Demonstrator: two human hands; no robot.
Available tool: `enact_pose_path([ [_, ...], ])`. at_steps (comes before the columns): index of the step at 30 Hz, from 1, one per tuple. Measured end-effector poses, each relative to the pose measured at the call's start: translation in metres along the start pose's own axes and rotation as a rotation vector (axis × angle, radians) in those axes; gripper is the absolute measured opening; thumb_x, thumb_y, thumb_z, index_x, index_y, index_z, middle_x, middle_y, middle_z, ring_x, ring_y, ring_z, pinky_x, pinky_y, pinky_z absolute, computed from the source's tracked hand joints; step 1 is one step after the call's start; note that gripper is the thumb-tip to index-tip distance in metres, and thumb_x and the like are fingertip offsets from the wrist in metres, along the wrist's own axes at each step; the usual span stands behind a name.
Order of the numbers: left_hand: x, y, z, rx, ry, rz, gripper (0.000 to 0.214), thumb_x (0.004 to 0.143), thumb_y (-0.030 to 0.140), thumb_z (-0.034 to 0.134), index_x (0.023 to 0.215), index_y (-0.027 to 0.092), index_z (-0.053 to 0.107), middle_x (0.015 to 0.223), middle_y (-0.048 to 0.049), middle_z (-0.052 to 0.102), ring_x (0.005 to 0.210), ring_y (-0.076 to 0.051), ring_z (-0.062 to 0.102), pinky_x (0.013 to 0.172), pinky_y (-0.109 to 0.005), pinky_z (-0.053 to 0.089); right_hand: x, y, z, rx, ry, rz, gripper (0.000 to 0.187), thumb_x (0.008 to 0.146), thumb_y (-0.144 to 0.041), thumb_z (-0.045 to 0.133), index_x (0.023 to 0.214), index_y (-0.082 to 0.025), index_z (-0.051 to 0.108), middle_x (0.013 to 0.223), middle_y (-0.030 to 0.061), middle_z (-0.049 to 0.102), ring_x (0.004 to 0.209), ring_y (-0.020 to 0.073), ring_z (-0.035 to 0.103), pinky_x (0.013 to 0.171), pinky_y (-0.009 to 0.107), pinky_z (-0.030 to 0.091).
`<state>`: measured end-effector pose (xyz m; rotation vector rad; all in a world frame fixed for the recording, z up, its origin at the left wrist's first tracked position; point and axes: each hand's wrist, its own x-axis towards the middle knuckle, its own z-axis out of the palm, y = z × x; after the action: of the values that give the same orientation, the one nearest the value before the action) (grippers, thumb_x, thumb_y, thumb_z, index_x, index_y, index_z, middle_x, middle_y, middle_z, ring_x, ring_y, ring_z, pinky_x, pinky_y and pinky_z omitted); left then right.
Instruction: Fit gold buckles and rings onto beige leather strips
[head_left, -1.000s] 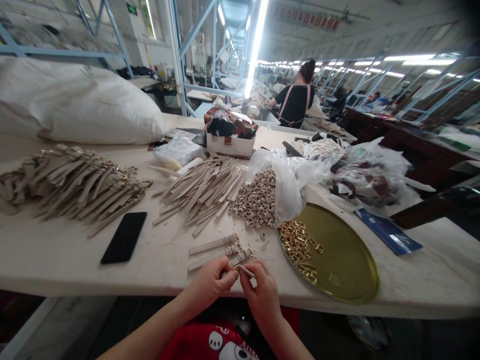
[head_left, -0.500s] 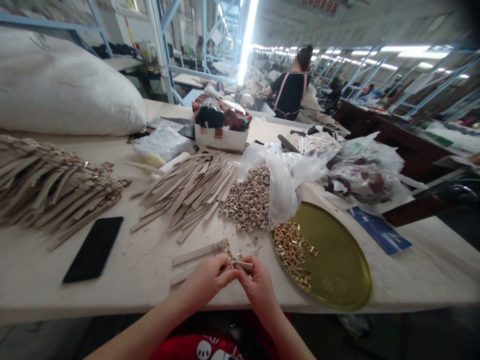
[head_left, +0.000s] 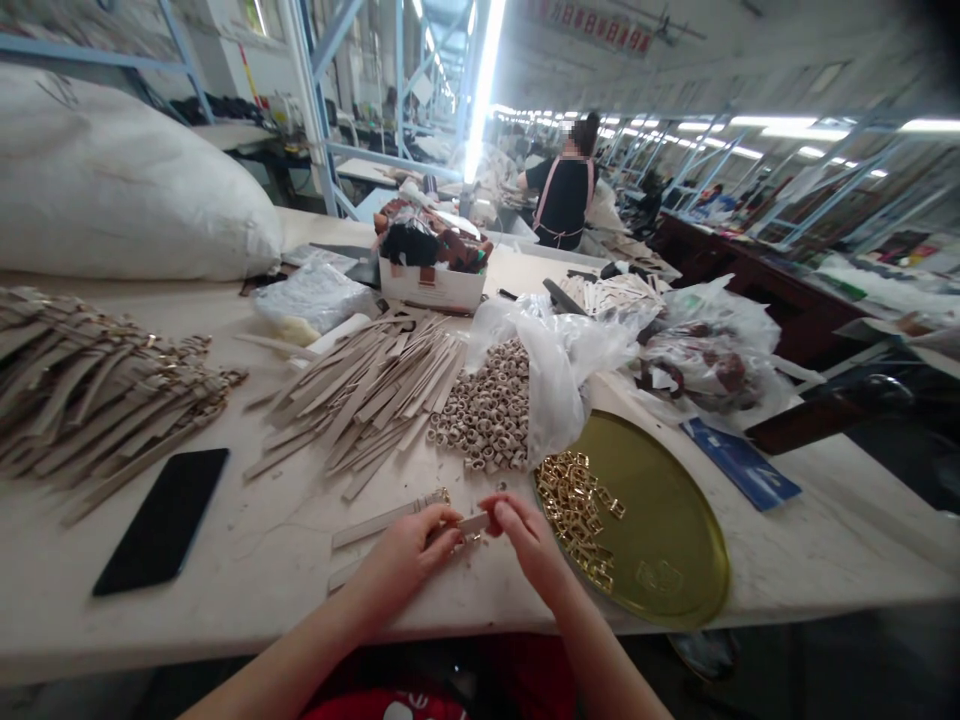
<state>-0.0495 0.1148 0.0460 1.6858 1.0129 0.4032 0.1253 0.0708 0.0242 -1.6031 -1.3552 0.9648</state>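
Observation:
A short beige strap [head_left: 472, 524] runs between my two hands, low over the table's front part. My left hand [head_left: 420, 545] is closed on its left part, with a gold buckle [head_left: 471, 540] just beneath the fingers. The fingers of my right hand [head_left: 523, 530] pinch the strap's right end. Under and beside my left hand lie finished-looking straps [head_left: 382, 520] with gold fittings at their ends. Beyond my hands is a heap of small beige loops [head_left: 487, 410], partly in a clear plastic bag [head_left: 559, 370]. Gold buckles [head_left: 574, 500] are piled on a round gold tray [head_left: 667, 540].
Loose beige straps [head_left: 367, 390] lie behind my left hand. A black phone [head_left: 161, 522] and a bundle of buckled straps [head_left: 97, 390] are at left. Behind stand a filled box [head_left: 431, 285] and a white sack [head_left: 135, 180]. A blue packet [head_left: 739, 462] lies right. A person [head_left: 566, 190] is farther off.
My right hand has moved a little right and up along the strap, so the hands are farther apart and more strap shows between them. The view has shifted slightly.

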Motion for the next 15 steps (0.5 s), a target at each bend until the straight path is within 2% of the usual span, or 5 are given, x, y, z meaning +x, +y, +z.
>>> enact_pose_path([
  [1,-0.001,0.002,0.0,0.005,0.011,-0.009,0.025,0.08,0.038,0.044,0.084,0.017,0.057,0.063,0.0021,0.054,0.056,-0.012,0.047,0.052,-0.021,0.035,0.007,0.007,-0.002,-0.087,0.12,0.052,0.021,0.082,-0.033,0.044,0.073,-0.02,0.058,0.064,0.0,0.054,0.064,0.0159,0.05,0.06,0.026,0.036],
  [3,-0.002,0.003,0.001,-0.019,0.036,-0.05,0.028,0.08,0.042,0.043,0.079,0.016,0.055,0.057,0.0037,0.05,0.049,-0.01,0.043,0.047,-0.02,0.032,0.021,0.022,-0.002,-0.169,0.262,0.097,0.011,0.073,-0.026,0.058,0.065,-0.02,0.054,0.069,0.0019,0.053,0.071,0.0175,0.05,0.064,0.027,0.034],
  [6,-0.005,0.001,0.003,-0.072,0.044,-0.079,0.028,0.078,0.044,0.044,0.077,0.017,0.051,0.053,0.0061,0.045,0.042,-0.009,0.038,0.043,-0.019,0.03,0.033,0.035,0.001,-0.153,0.339,0.109,0.013,0.065,-0.012,0.06,0.06,-0.02,0.051,0.073,0.0034,0.052,0.078,0.0189,0.049,0.07,0.028,0.033],
  [10,-0.012,-0.001,0.004,-0.091,0.058,-0.083,0.029,0.076,0.046,0.045,0.075,0.017,0.048,0.051,0.0073,0.043,0.041,-0.009,0.037,0.04,-0.019,0.03,0.028,0.033,0.001,-0.017,0.349,0.094,0.016,0.064,-0.012,0.06,0.054,-0.019,0.05,0.067,0.0014,0.051,0.074,0.0175,0.049,0.07,0.028,0.035],
  [15,-0.019,0.005,0.009,-0.13,0.147,-0.013,0.032,0.077,0.048,0.042,0.074,0.017,0.047,0.051,0.0071,0.042,0.041,-0.008,0.036,0.04,-0.019,0.03,-0.004,0.01,0.005,0.305,0.213,0.074,0.019,0.069,-0.036,0.061,0.065,-0.017,0.056,0.062,-0.0007,0.055,0.063,0.0148,0.053,0.063,0.028,0.043],
])
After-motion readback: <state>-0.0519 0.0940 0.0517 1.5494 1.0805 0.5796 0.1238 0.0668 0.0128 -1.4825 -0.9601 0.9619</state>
